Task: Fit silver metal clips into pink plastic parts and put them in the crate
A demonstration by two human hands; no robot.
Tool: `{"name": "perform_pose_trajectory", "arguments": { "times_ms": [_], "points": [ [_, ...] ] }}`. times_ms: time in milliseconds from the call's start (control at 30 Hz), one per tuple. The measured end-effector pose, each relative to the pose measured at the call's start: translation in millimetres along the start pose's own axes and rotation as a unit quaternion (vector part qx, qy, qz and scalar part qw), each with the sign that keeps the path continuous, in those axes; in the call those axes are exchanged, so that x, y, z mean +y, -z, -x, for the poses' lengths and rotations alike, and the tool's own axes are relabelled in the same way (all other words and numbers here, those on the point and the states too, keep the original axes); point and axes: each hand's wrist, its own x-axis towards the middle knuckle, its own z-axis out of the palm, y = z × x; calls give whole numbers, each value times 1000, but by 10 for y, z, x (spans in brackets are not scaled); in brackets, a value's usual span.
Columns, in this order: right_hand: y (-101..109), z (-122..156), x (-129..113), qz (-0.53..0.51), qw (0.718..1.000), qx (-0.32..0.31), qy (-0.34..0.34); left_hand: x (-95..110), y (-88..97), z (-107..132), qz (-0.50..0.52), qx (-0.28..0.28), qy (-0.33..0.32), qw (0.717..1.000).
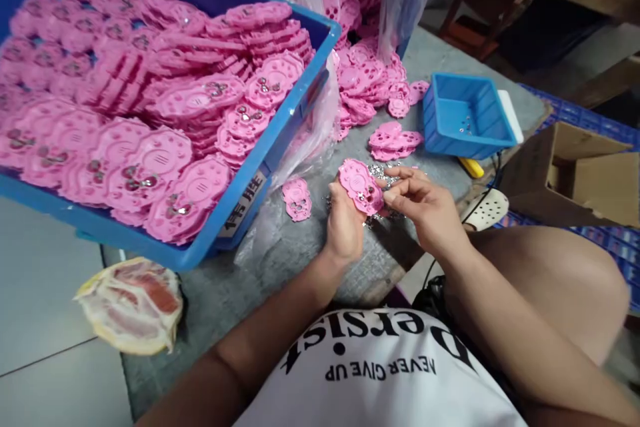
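A flat pink plastic piece (358, 180) with a scalloped edge is gripped in my left hand (345, 235), thumb along its near side. Shiny metal bits show at its lower end. My right hand (433, 212) is at that lower right end, thumb and forefinger pinched together; whatever lies between the fingertips is too small to make out. Small silver metal parts (387, 173) are heaped on the grey table (210, 317) behind and under my hands. Another pink piece (297, 199), with open holes, lies to the left of my left hand.
A large blue crate (293, 123) on the left holds many pink pieces with metal parts fitted. Loose pink pieces (363, 80) pile up behind, beside plastic sheeting. A small blue bin (467, 137) stands right, near a cardboard box (530, 173). Cut fruit (135, 307) lies front left.
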Motion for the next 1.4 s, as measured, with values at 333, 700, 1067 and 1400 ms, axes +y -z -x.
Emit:
{"name": "perform_pose_trajectory", "arguments": {
  "times_ms": [333,700,1067,1400],
  "points": [
    [6,-39,14,113,993,18,43,-67,18,3,26,9,5,1000],
    [117,-36,-58,222,970,-51,85,-106,37,3,-2,0,14,1000],
    [113,-42,-42,240,964,-70,89,-127,62,26,5,-5,52,999],
    [130,-127,137,-8,1000,11,13,-43,44,-4,51,-61,99,992]
  ]
}}
